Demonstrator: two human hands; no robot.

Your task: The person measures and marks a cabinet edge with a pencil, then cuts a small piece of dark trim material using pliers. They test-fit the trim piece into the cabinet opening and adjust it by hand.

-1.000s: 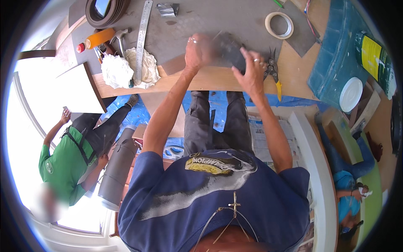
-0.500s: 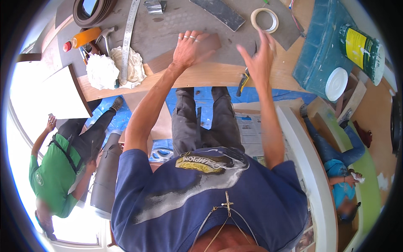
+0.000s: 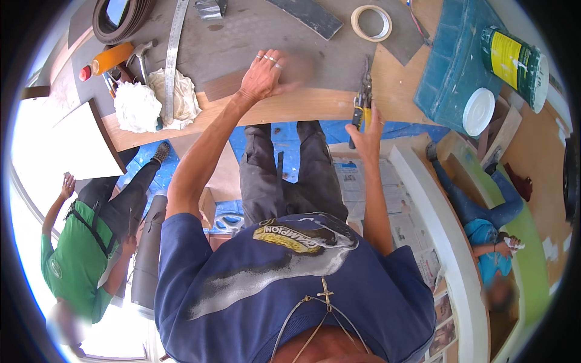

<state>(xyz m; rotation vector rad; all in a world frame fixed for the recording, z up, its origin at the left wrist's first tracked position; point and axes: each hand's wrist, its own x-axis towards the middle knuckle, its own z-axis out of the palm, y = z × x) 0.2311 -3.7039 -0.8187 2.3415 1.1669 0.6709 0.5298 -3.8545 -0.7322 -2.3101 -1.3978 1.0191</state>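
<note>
The relation that matters most here is between my right hand (image 3: 367, 139) and the pliers-like tool (image 3: 363, 97); this tool lies at the front of the wooden table (image 3: 315, 104), on my right side, directly ahead of my right palm; its long axis runs nearly straight away from me, with the dark nose at the far end and the yellow-and-black handles toward me, appearing past the table's front edge; the right hand is clearly the nearer one, with the thumb on the left of the handles and the fingers on their right, but whether the grasp is closed I cannot tell; my left hand (image 3: 261, 80) is well apart from the tool, palm down and unclenched over the right end of a flat brown strip (image 3: 223, 86); some of its fingers are blurred, so I cannot tell how firmly it presses, if it presses at all. About the writing: my navy shirt (image 3: 242, 290) carries pale lettering with a yellow print (image 3: 284, 238) on the chest, large enough to be read; the dark green tub (image 3: 535, 81) at the right has a yellow label (image 3: 505, 57), whose small print I cannot make out; the newspaper (image 3: 363, 187) below is printed too, in type too fine for reading; the metal ruler (image 3: 173, 54) at the left shows only graduation marks to me.
</note>
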